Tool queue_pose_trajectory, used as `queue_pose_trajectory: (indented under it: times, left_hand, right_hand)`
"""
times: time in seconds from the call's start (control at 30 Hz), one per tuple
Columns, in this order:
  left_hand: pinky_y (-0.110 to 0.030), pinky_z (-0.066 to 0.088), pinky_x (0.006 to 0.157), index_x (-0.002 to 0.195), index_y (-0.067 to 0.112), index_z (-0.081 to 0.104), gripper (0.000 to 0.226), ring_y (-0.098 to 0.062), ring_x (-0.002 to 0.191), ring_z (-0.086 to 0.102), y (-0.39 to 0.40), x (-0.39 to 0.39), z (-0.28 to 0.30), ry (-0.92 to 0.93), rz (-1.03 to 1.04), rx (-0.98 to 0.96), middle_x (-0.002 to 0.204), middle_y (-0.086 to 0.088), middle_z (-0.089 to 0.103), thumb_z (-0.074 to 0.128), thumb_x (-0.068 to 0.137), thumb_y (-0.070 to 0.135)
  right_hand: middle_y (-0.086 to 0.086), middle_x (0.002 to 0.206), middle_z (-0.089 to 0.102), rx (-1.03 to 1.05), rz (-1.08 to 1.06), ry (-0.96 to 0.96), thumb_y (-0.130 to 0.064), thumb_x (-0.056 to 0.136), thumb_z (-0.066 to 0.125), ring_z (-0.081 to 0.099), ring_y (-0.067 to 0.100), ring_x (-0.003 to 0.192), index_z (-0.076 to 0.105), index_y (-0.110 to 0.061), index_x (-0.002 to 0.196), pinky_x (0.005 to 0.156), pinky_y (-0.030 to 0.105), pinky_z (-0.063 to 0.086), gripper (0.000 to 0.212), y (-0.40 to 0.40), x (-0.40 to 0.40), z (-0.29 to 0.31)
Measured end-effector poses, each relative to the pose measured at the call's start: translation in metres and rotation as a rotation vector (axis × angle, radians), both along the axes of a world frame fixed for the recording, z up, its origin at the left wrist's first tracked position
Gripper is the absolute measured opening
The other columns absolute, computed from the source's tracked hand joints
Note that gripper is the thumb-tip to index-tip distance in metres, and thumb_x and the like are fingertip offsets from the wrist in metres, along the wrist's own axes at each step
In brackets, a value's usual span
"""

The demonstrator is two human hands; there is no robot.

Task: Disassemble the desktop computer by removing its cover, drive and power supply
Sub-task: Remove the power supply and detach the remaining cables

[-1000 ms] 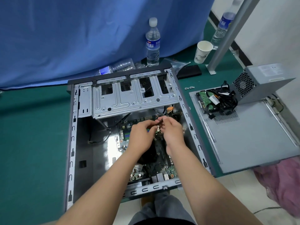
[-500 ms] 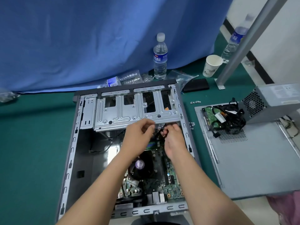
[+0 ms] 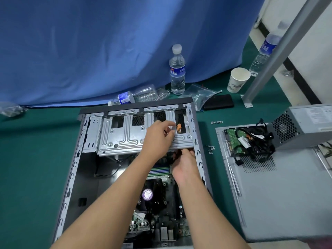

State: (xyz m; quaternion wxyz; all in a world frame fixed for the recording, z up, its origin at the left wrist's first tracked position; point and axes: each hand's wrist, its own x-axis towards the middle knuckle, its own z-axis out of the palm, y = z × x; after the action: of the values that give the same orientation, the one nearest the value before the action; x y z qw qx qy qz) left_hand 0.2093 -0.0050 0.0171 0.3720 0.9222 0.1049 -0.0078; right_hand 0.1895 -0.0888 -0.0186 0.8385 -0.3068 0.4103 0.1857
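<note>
The open computer case (image 3: 75, 159) lies flat on the green table, its motherboard (image 3: 161, 221) and fan (image 3: 148, 194) exposed. My left hand (image 3: 158, 135) rests on the metal drive cage (image 3: 124, 139) and pinches the end of a cable with orange wires (image 3: 179, 127) at a cage opening. My right hand (image 3: 186, 166) reaches under the cage's near edge, fingers curled round a black cable; its fingertips are hidden. The removed cover (image 3: 278, 203) lies to the right, carrying the hard drive (image 3: 233, 139) and the power supply (image 3: 309, 126) with its black cables.
Loose screws (image 3: 217, 122) and a second group of screws (image 3: 211, 149) lie between case and cover. Behind the case stand a water bottle (image 3: 177, 71), a paper cup (image 3: 238, 79), a black pouch (image 3: 219, 102), a plastic bag (image 3: 201, 95) and a slanted metal post (image 3: 280, 51). A blue curtain closes off the back.
Both hands moved away from me, from over the motherboard to the drive cage. The left hand now lies on top of the cage; the right has gone under its edge.
</note>
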Motion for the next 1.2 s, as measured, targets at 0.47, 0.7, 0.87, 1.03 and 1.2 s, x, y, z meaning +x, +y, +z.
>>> queue_pose_trajectory:
  times: [0.47, 0.7, 0.87, 1.03, 1.2]
  left_hand:
    - [-0.021, 0.044, 0.047, 0.079, 0.011, 0.063, 0.01, -0.008, 0.045, 0.052, -0.001, 0.02, 0.002, 0.045, 0.067, -0.345, 0.061, 0.001, 0.06, 0.065, 0.089, 0.014]
    - [-0.019, 0.049, 0.051, 0.083, 0.008, 0.058, 0.01, -0.015, 0.056, 0.065, 0.011, 0.023, 0.007, -0.027, 0.214, -0.686, 0.075, -0.01, 0.067, 0.059, 0.092, 0.007]
    - [-0.024, 0.056, 0.056, 0.089, 0.009, 0.051, 0.008, -0.023, 0.073, 0.073, 0.029, 0.022, 0.019, -0.098, 0.339, -0.978, 0.083, -0.009, 0.072, 0.05, 0.097, 0.009]
    - [-0.021, 0.056, 0.065, 0.092, 0.008, 0.048, 0.008, -0.021, 0.076, 0.073, 0.038, 0.01, 0.017, -0.136, 0.413, -1.012, 0.092, -0.014, 0.068, 0.046, 0.1, 0.009]
    - [-0.019, 0.055, 0.063, 0.09, 0.006, 0.048, 0.011, -0.019, 0.075, 0.073, 0.044, 0.004, 0.016, -0.164, 0.526, -1.106, 0.091, -0.017, 0.069, 0.045, 0.1, 0.01]
  right_hand:
    - [0.007, 0.111, 0.066, -0.141, 0.083, -0.02, -0.01, 0.097, 0.047, 0.058, 0.019, 0.107, 0.06, -0.009, 0.108, 0.101, 0.034, 0.04, 0.016, 0.002, 0.0, 0.001]
    - [0.002, 0.15, 0.035, -0.571, 0.38, -0.091, -0.019, 0.098, 0.049, 0.035, 0.019, 0.136, 0.032, -0.015, 0.145, 0.103, 0.028, 0.028, 0.051, 0.0, -0.032, 0.001]
    - [0.004, 0.151, 0.034, -0.752, 0.486, -0.199, -0.02, 0.099, 0.046, 0.032, 0.02, 0.138, 0.027, -0.019, 0.147, 0.112, 0.037, 0.029, 0.052, 0.003, -0.037, 0.009]
    - [0.007, 0.147, 0.04, -0.976, 0.608, -0.299, -0.016, 0.1, 0.042, 0.038, 0.018, 0.135, 0.032, -0.013, 0.146, 0.11, 0.032, 0.032, 0.048, -0.004, -0.041, 0.016]
    - [0.004, 0.129, 0.057, -1.1, 0.56, -0.334, -0.014, 0.098, 0.044, 0.054, 0.008, 0.096, 0.046, -0.012, 0.136, 0.083, 0.017, 0.039, 0.038, -0.006, -0.047, 0.027]
